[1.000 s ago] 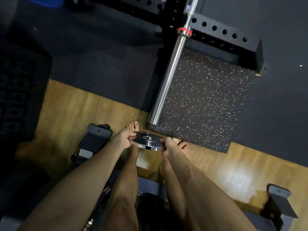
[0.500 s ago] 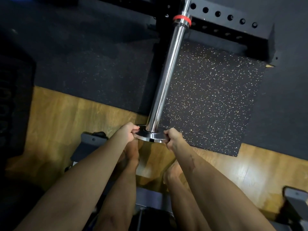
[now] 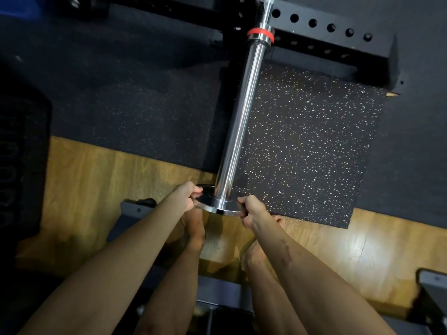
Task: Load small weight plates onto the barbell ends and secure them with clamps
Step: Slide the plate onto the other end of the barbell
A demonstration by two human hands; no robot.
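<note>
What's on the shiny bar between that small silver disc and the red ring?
Nothing: in the head view, the chrome barbell sleeve runs bare from plate to ring.

Barbell sleeve, plate: polished chrome. Mat: matt speckled rubber. Floor: glossy wood.

A gym: a chrome barbell sleeve is resting in a black perforated rack, with speckled rubber matting lying over wood flooring.
</note>
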